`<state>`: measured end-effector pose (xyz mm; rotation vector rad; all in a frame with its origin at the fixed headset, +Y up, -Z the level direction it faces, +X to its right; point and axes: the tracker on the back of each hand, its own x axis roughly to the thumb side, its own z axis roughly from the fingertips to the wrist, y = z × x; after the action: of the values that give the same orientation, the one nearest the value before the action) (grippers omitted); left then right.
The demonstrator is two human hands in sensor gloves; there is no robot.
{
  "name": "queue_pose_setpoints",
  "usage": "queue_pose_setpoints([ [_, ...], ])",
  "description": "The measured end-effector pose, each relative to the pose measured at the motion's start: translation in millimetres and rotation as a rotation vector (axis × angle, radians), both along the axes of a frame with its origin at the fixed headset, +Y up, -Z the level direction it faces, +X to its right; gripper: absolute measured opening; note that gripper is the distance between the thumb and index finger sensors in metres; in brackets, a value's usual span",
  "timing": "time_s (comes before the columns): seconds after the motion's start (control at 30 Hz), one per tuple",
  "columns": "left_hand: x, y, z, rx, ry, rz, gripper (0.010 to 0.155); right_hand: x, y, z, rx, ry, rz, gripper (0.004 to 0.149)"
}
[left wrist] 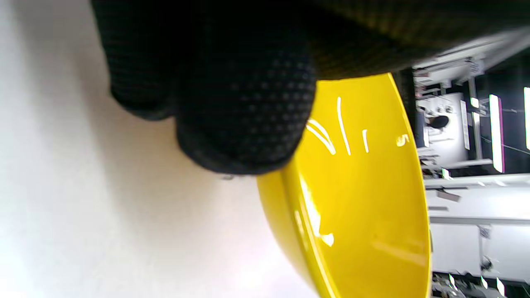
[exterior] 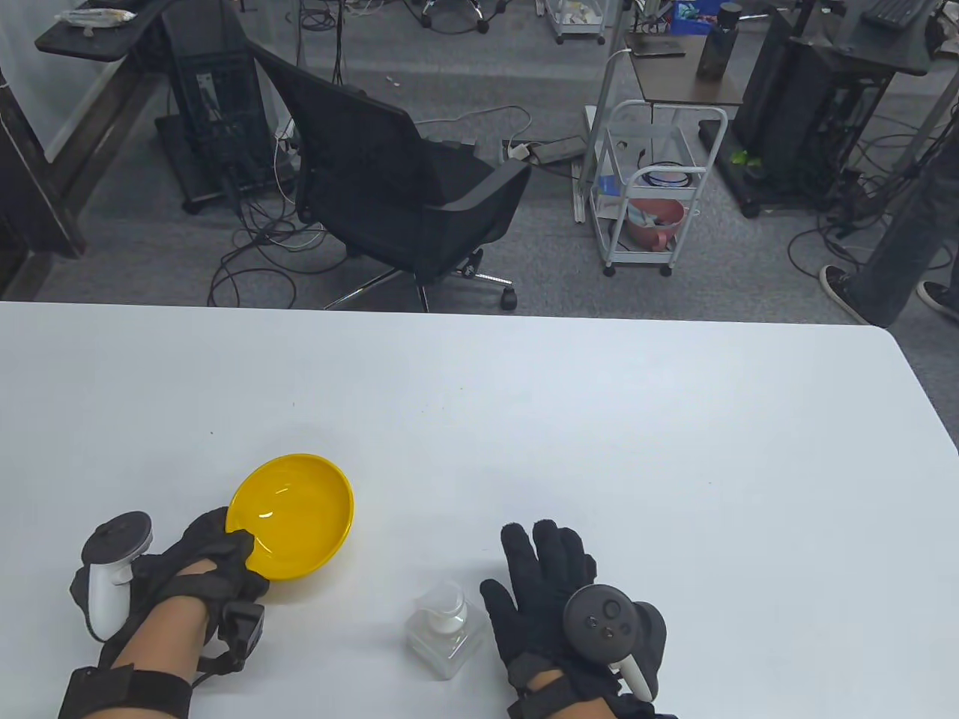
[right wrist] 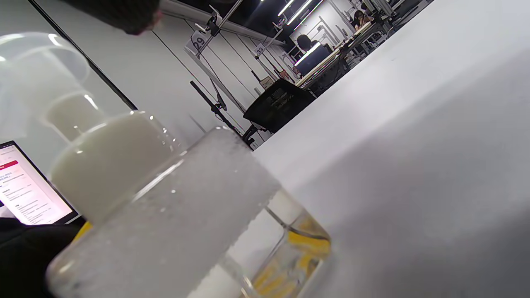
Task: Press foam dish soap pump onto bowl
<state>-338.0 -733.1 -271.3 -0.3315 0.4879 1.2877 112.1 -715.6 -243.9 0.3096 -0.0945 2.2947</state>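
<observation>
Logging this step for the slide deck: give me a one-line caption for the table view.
Left hand holds the yellow bowl by its rim; right hand rests open beside the soap bottle.

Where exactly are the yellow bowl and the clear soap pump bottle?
Round yellow plastic bowl (exterior: 300, 509): table view, on its glossy inner floor.
Clear plastic foam soap pump bottle (exterior: 443, 636): table view, on its transparent body beneath the white pump.
</observation>
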Motion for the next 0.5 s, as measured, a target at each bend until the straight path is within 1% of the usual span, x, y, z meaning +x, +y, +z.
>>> queue_pose_setpoints([
  [0.1, 11, 16, 14, 0.065, -0.078, -0.126, 0.054, 0, 0, 0, -0.004, 0.002, -0.003, 0.071],
  [0.2, 21, 27, 31, 0.100, -0.130, -0.193, 0.053, 2, 0, 0, -0.007, -0.006, -0.015, 0.071],
  [0.23, 23, 28, 37, 0.106, -0.142, -0.211, 0.053, 2, 0, 0, -0.007, -0.008, -0.018, 0.071],
  [0.27, 27, 28, 45, 0.124, -0.123, -0.220, 0.052, 2, 0, 0, -0.006, -0.009, -0.019, 0.071],
  [0.37, 31, 23, 57, 0.153, -0.126, -0.185, 0.051, 2, 0, 0, -0.002, -0.006, -0.022, 0.071],
  [0.43, 33, 18, 60, 0.158, -0.142, -0.110, 0.051, 1, 0, 0, -0.001, 0.002, -0.010, 0.071],
  [0.5, 36, 16, 60, 0.153, -0.166, -0.095, 0.053, 0, 2, 1, 0.007, 0.009, -0.011, 0.071],
])
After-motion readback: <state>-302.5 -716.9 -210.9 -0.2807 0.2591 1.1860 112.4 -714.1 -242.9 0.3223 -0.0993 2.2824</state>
